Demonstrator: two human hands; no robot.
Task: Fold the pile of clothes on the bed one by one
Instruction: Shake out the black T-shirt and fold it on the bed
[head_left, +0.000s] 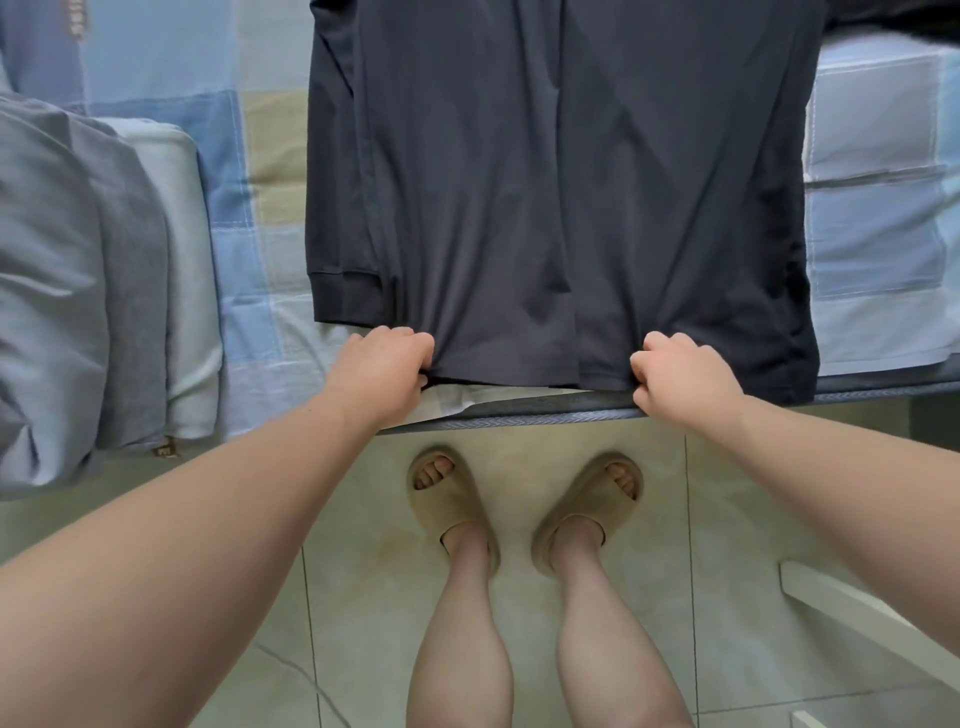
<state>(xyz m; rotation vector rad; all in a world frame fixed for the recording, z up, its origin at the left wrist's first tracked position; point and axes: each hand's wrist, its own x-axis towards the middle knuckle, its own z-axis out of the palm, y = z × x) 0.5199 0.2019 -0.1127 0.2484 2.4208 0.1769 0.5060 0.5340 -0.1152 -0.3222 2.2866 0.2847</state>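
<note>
Two hands (382, 371) (680, 376) on smooth dark shirt (545, 182)

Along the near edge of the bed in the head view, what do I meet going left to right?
Folded grey bedding → left hand → right hand; both hands grip the dark shirt by its hem.

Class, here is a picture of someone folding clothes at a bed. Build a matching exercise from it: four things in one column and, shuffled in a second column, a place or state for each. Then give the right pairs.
Column 1
1. dark top
2. left hand
3. grey bedding
4. beige slippers

Column 2
A. on the tiled floor
B. folded at the far left
C. spread flat on the checked bedsheet
D. gripping the top's near edge

Pairs: 1-C, 2-D, 3-B, 4-A
</note>
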